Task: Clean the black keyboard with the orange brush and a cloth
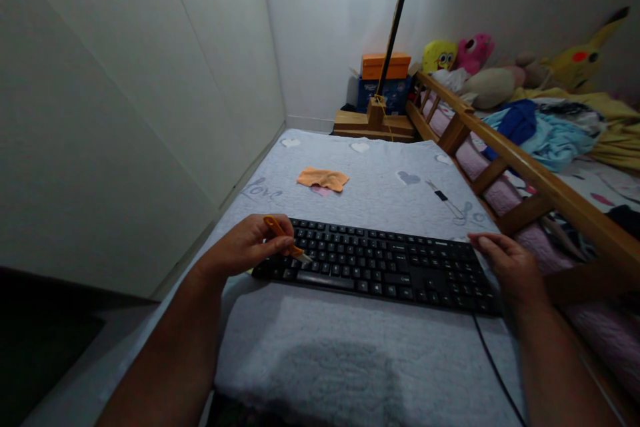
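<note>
A black keyboard lies flat across the bedspread in front of me, its space bar on the near side. Pinched in my left hand is a small orange brush, slanting down so that its pale tip meets the keys near the left end. My right hand is at the keyboard's right end, fingers drawn together at the far right corner and gripping its edge. Beyond the keyboard rests a crumpled orange cloth. Farther right lies a thin metal tool with a black band, perhaps tweezers.
The keyboard's cable trails toward me at the right. A wooden bed rail runs along the right, with clothes and plush toys behind it. White cupboard doors line the left. A pole on a wooden base stands at the back.
</note>
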`<state>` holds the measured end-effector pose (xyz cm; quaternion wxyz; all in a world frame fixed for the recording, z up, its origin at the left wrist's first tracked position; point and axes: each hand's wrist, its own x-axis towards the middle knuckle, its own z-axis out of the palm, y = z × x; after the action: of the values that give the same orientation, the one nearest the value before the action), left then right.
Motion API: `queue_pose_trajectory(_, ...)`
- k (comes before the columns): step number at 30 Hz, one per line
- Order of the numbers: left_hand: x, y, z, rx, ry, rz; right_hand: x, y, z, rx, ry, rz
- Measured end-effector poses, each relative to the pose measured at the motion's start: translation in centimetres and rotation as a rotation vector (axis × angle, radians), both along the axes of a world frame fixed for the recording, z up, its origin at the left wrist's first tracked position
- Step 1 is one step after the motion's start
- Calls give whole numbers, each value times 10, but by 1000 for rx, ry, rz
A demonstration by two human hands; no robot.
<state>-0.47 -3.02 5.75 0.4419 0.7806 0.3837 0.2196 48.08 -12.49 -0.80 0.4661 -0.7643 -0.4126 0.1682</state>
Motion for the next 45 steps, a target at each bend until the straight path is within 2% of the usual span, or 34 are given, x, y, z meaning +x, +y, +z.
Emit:
queue_pose_trajectory(7,-19,6,-1,27,75,14,3,1,-3,-16,-18,1)
queue_pose_trajectory(14,-36,9,3,40,93,85,2,1,-2,-9,15,-4)
queue_pose_trajectory(20,-52,10,2,88,121,198,5,0,-4,-27,-7,-1)
queue_pose_trajectory(23,-58,10,0,79,85,256,7,0,-5,-35,-44,1)
queue_pose_trajectory(26,-61,9,2,79,16,364,8,1,-5,-52,-34,-3)
queue_pose_trajectory(29,-59,9,4,90,-84,483,8,1,-6,-53,-9,-7)
queue_pose_trajectory(32,-51,8,5,116,-175,549,7,1,-4,-54,-5,-11)
queue_pose_trajectory(37,-31,7,2,105,-223,537,2,1,3,-74,-34,-12)
queue_pose_trajectory(41,-17,5,-1,143,-258,613,-1,0,6,-70,-49,-2)
queue_pose_trajectory(45,-11,6,-5,170,-241,627,-1,1,6,-77,-28,-11)
